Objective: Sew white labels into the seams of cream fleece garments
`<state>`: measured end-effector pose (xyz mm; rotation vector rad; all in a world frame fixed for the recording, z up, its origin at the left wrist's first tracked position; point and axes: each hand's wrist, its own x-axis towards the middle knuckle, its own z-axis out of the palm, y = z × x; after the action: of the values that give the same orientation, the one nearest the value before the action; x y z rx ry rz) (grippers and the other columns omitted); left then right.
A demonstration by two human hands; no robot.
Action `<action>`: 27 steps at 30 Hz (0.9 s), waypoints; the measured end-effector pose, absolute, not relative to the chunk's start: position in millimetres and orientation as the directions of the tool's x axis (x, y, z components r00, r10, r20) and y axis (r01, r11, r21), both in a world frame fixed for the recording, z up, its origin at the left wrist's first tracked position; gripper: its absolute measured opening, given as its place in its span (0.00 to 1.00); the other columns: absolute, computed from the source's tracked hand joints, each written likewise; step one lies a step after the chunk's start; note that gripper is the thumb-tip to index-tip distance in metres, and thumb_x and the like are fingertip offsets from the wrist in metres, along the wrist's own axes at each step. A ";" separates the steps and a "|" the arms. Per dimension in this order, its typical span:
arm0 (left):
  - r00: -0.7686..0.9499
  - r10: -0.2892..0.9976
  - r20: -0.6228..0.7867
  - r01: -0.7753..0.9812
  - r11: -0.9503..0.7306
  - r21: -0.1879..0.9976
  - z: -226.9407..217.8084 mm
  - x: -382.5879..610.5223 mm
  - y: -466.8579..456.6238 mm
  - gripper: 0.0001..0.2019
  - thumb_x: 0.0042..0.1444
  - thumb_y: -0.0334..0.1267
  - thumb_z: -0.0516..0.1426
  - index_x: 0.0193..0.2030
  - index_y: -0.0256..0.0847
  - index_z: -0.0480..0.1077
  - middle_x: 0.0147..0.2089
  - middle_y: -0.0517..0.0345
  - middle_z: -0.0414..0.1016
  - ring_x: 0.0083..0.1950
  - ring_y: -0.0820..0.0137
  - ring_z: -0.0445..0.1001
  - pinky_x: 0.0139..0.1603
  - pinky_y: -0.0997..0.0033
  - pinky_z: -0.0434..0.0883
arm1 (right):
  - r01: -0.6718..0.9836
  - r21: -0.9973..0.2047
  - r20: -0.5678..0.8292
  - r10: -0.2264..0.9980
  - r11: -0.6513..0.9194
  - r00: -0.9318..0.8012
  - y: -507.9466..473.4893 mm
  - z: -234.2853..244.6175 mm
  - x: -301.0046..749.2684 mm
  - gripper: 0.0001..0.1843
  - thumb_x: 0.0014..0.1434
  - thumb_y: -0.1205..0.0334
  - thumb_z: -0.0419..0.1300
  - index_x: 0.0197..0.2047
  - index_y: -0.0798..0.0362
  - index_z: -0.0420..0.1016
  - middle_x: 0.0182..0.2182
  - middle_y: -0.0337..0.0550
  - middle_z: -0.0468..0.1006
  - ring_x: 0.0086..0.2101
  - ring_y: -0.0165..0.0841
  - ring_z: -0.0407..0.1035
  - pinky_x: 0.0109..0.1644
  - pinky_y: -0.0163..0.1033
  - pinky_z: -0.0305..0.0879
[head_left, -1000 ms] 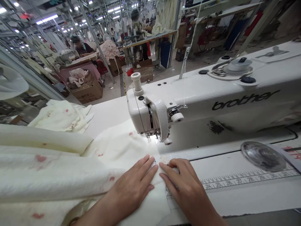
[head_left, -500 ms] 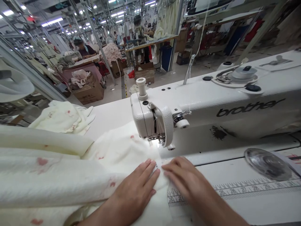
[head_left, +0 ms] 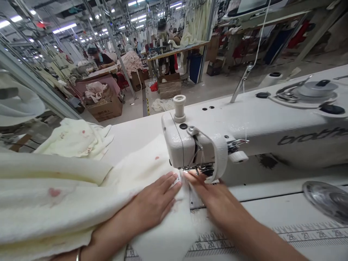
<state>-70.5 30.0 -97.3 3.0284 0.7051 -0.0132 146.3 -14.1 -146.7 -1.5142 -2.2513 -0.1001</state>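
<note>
Cream fabric [head_left: 168, 232] printed with small pink hearts runs under the head of a white sewing machine [head_left: 179, 145]. My left hand [head_left: 152, 199] lies flat on this cloth, fingers stretched toward the needle area. A small white label [head_left: 178, 178] with dark print shows at its fingertips. My right hand [head_left: 209, 195] reaches beneath the machine head, fingertips drawn together at the cloth's right edge, beside the presser foot. The machine's thread guard covers part of that hand, and the exact grip is hard to see.
More of the cloth bunches up on the left, with a crumpled cream piece [head_left: 78, 136] behind it. A printed ruler [head_left: 217, 246] runs along the front of the table. A clear round dish [head_left: 326, 199] is at right. Beyond are co-workers, cardboard boxes [head_left: 106, 107] and other machines.
Both hands have moved forward toward the needle, the right one now under the machine head. The cloth between them has shifted forward too. The camera view has moved closer and leftward.
</note>
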 end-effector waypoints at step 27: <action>0.894 0.441 0.074 0.438 -0.897 0.060 -107.2 -64.8 32.9 0.19 0.65 0.32 0.46 0.62 0.31 0.56 0.62 0.38 0.62 0.64 0.57 0.62 0.60 0.54 0.69 | 0.909 -0.161 0.470 0.839 0.385 -0.273 -31.2 -152.5 137.9 0.35 0.50 0.84 0.39 0.58 0.55 0.67 0.53 0.46 0.70 0.53 0.36 0.61 0.50 0.40 0.64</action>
<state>-64.8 32.9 -107.2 3.0166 0.7002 0.1336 137.9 -31.2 -152.5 -1.4992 -2.1664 -0.1915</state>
